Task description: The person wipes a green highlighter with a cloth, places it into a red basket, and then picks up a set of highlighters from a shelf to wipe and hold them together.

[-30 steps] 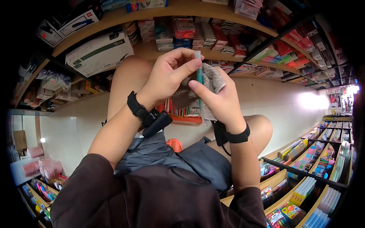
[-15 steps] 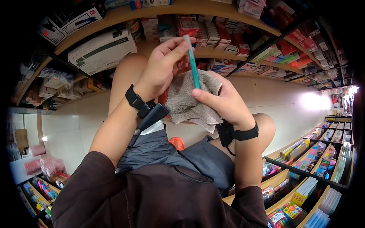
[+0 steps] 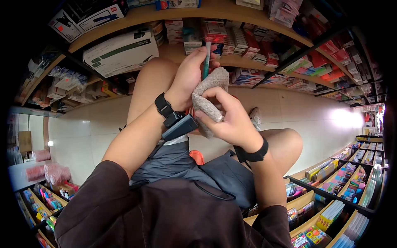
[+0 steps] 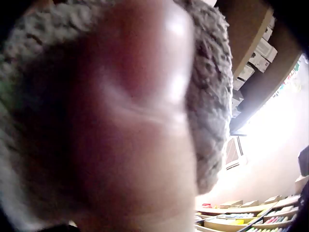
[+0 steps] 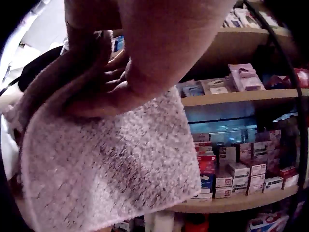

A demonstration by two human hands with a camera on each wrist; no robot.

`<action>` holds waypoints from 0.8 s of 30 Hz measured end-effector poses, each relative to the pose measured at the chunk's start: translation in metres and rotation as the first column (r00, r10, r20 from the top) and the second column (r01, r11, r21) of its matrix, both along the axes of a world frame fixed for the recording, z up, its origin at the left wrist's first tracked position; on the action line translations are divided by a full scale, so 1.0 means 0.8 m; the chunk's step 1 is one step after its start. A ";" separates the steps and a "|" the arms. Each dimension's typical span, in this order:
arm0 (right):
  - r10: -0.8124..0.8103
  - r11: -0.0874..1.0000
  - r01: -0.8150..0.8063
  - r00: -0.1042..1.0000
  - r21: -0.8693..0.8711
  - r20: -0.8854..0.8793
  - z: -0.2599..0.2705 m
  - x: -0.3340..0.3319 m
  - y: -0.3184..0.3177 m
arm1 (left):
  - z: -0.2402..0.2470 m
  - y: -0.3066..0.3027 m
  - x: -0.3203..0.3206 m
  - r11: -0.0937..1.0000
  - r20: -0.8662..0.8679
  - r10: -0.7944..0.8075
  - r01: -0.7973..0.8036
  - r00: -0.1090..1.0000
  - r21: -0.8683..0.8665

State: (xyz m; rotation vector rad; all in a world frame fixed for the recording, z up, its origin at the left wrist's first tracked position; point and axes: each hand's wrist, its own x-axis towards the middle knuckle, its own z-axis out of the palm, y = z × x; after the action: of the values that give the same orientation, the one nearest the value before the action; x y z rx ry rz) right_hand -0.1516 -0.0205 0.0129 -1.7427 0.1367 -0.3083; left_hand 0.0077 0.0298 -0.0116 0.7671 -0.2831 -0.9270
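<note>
The right grip [image 3: 234, 121], its thumb now off the teal pen [image 3: 206, 68], pinched the folded gray cloth [image 3: 214, 81]; beyond it, the left grip [image 3: 189, 79] had fingers curled around the pen.

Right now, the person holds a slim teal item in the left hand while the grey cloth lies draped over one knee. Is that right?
Not quite: the grey cloth isn't draped over a knee; it is gripped in the right hand, as the head view shows. The slim teal item is indeed in the left hand.
</note>
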 end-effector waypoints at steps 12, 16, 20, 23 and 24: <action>-0.226 0.953 0.247 0.966 -0.178 0.129 -0.009 0.008 -0.001 | 0.015 0.002 -0.007 0.977 -0.089 -0.202 0.194 0.975 -0.086; -0.290 0.947 0.303 0.950 -0.111 0.117 -0.010 0.010 -0.001 | 0.015 0.001 -0.013 0.967 -0.067 -0.245 0.238 0.967 -0.090; -0.371 0.916 0.391 0.910 -0.088 0.183 -0.011 0.014 -0.008 | 0.013 -0.001 -0.016 0.951 -0.069 -0.301 0.293 0.951 -0.097; -0.444 0.884 0.465 0.866 -0.046 0.231 -0.013 0.017 -0.021 | 0.010 -0.002 -0.024 0.938 -0.033 -0.332 0.327 0.943 -0.113; -0.464 0.881 0.473 0.860 0.007 0.212 -0.010 0.016 -0.023 | 0.011 -0.001 -0.027 0.941 -0.001 -0.325 0.324 0.946 -0.098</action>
State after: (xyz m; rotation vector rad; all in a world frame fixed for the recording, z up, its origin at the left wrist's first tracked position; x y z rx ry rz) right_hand -0.1389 -0.0391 0.0048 -1.6926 0.4085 -0.8561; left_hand -0.0143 0.0288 -0.0030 0.6321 -0.4456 -1.2218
